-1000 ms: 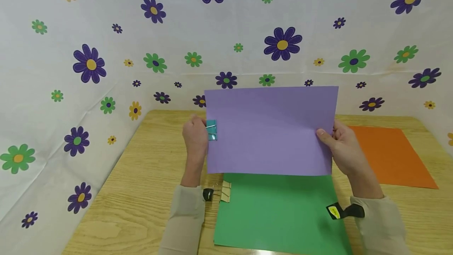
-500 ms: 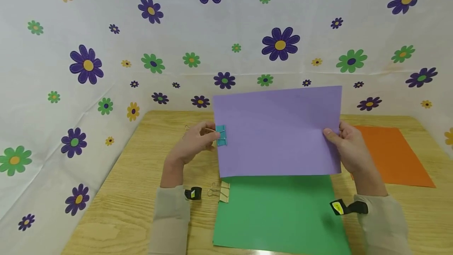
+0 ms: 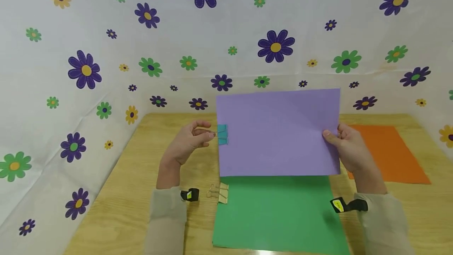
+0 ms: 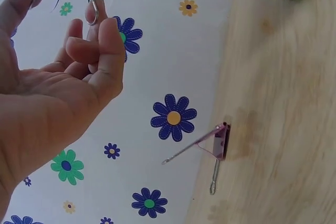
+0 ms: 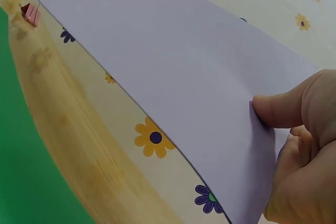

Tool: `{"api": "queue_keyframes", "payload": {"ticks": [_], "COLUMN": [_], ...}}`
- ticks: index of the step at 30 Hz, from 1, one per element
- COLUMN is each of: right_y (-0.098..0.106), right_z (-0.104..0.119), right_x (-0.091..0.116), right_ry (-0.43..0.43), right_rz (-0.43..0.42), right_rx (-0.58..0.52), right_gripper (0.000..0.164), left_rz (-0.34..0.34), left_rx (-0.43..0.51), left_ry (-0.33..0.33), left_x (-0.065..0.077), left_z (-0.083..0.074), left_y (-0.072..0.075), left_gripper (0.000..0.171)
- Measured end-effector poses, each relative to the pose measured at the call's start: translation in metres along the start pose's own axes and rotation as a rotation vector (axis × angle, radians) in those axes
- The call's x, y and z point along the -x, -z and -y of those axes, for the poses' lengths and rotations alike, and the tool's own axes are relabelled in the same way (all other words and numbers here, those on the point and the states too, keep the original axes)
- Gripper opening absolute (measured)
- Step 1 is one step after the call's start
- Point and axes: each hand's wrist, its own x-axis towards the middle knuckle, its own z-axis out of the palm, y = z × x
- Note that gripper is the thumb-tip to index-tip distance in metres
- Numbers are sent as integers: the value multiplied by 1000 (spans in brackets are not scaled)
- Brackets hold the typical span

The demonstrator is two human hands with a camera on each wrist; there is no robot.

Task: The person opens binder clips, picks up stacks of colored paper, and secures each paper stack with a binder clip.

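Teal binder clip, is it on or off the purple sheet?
On. In the head view, the teal binder clip sits over the left edge of the purple sheet.

Nothing I can actually read here, tbh. There's a yellow label (image 3: 338, 205) on the black wrist mount (image 3: 356, 205) at right, but its dark marks are too tiny and blurry. Same deal at left: a small yellow patch (image 3: 189, 195) on the black gadget (image 3: 193, 194), just illegible.
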Motion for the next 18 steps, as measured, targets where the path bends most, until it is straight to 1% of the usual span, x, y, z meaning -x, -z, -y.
{"api": "queue_keyframes", "payload": {"ticks": [4, 7, 12, 18], "right_y": [0, 2, 5, 4], "right_z": [-1, 1, 5, 5], "right_x": [0, -3, -13, -26], "right_ry": [-35, -49, -71, -103], "right_rz": [39, 55, 77, 98], "right_rx": [23, 64, 132, 203], "right_gripper": [58, 57, 57, 54], "left_rz": [-10, -10, 16, 22], "left_rx": [-4, -26, -50, -27], "left_ry": [49, 63, 78, 151], "left_x": [-4, -10, -19, -36], "left_z": [0, -2, -6, -2], "left_y": [3, 5, 10, 13], "left_gripper": [50, 49, 47, 46]}}
